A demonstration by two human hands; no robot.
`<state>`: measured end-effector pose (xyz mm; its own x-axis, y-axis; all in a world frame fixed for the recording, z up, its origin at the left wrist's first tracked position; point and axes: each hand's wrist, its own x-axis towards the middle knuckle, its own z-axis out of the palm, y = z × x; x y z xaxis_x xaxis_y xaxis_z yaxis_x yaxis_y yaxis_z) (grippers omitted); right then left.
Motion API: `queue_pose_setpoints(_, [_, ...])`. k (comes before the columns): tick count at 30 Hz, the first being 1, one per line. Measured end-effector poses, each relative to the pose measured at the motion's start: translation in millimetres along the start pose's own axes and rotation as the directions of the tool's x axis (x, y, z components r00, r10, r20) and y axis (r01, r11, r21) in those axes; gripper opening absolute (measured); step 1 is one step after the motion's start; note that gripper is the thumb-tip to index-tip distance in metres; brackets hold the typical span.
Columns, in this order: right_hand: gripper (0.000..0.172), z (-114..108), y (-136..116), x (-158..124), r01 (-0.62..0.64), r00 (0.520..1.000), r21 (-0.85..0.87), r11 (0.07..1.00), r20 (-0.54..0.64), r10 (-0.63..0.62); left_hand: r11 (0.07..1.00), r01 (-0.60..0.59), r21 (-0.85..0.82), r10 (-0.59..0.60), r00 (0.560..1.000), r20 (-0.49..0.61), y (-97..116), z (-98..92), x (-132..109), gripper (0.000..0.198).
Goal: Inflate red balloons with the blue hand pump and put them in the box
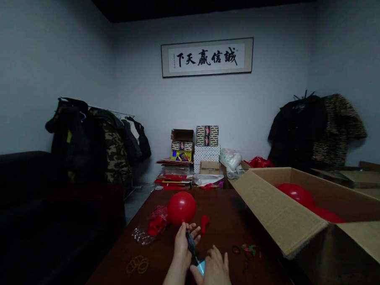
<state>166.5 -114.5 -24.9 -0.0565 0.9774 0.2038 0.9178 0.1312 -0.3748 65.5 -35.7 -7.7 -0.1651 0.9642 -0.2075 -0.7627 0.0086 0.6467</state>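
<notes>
The left hand (183, 239) pinches a glossy, round red balloon (182, 207) by its neck; the right hand (215, 273) clasps a blue-ended hand pump (190, 245). Smooth, dark tabletop (159, 259); pale walls (142, 73).

On the surface (226, 222), a bag (156, 226) lies left of the inflated balloon (181, 207), a flat balloon (204, 222) right, rubber bands (137, 264) before the bag. At right, a carton (278, 213) holds two balloons (296, 194); boxes (206, 153) stand behind the surface.

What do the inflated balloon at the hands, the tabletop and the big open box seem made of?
Balloon: probably latex rubber, glossy; it's stretched round, with a bright highlight. Tabletop: dark reddish-brown, perhaps wood or veneer; grain isn't clear, so laminate is possible. Open box: likely matte cardboard, judging by its plain tan, folded flaps.
</notes>
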Motion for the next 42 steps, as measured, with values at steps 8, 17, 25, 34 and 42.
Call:
queue_pose_setpoints(8, [0.046,10.9,10.1,2.6,-0.007,1.000,-0.036,0.999,0.002,0.007,1.000,0.014,0.017,-0.014,1.000,0.001,-9.1,-1.5,3.1,0.016])
queue_pose_setpoints(17, [0.044,10.1,12.7,7.4,0.002,1.000,-0.063,0.998,-0.022,-0.003,0.999,0.047,-0.003,-0.047,0.997,0.061,-13.2,-0.3,15.8,0.019])
queue_pose_setpoints(25, [0.045,13.5,9.9,6.4,0.022,0.998,-0.098,0.995,-0.053,-0.027,0.998,0.057,-0.019,-0.055,0.993,0.104,-17.7,-9.0,21.7,0.028])
queue_pose_setpoints(34, [0.046,18.5,8.0,6.5,0.016,1.000,-0.075,0.997,0.027,-0.014,0.982,-0.154,0.108,0.149,0.987,0.054,-20.3,-16.9,34.8,0.036])
queue_pose_setpoints(42, [0.049,11.9,5.9,4.8,0.023,1.000,-0.094,0.995,0.009,-0.022,0.979,-0.187,0.083,0.179,0.979,0.102,-9.6,-8.3,43.9,0.037])
